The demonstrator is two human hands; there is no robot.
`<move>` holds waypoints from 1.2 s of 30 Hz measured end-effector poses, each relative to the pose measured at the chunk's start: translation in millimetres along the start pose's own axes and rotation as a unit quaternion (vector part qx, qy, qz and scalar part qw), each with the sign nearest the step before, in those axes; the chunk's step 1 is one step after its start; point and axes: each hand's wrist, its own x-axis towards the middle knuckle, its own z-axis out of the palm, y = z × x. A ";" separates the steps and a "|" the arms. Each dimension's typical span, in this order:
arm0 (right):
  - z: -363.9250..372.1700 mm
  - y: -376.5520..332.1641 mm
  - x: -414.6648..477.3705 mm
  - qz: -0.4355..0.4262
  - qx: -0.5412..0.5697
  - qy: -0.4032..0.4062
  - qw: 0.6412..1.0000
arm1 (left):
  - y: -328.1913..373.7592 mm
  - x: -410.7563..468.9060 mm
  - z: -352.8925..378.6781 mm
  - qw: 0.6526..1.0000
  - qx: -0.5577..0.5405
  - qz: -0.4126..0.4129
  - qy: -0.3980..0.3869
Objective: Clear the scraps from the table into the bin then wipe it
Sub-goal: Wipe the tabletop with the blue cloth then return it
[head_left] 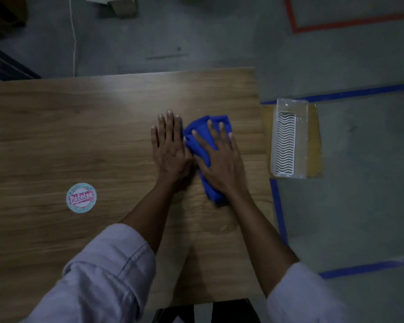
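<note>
A blue cloth (pixel 197 134) lies bunched on the wooden table (pixel 79 136), near its right side. My right hand (pixel 219 157) presses flat on the cloth with straight, spread fingers. My left hand (pixel 169 145) lies flat on the bare wood just left of the cloth, its thumb side touching the cloth's edge. A clear plastic bin (pixel 289 141) with a white slotted insert stands on a yellow stand beside the table's right edge, below table height. I see no scraps on the table.
A round sticker (pixel 81 198) with red lettering is on the table at the left. Blue tape lines (pixel 278 206) and a red tape line (pixel 336 24) mark the grey floor. Dark objects stand at the far left.
</note>
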 end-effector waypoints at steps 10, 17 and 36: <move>-10.5 37.6 40.4 0.176 -0.005 0.041 0.984 | -3.0 -1.0 2.0 0.999 -0.044 -0.006 0.013; -4.1 45.1 69.1 -0.201 -0.012 -0.022 0.979 | -2.5 0.3 7.2 0.998 -0.052 -0.009 0.036; -26.2 91.8 129.7 0.138 0.053 0.072 0.986 | 0.5 -0.1 9.8 0.999 -0.002 -0.014 0.038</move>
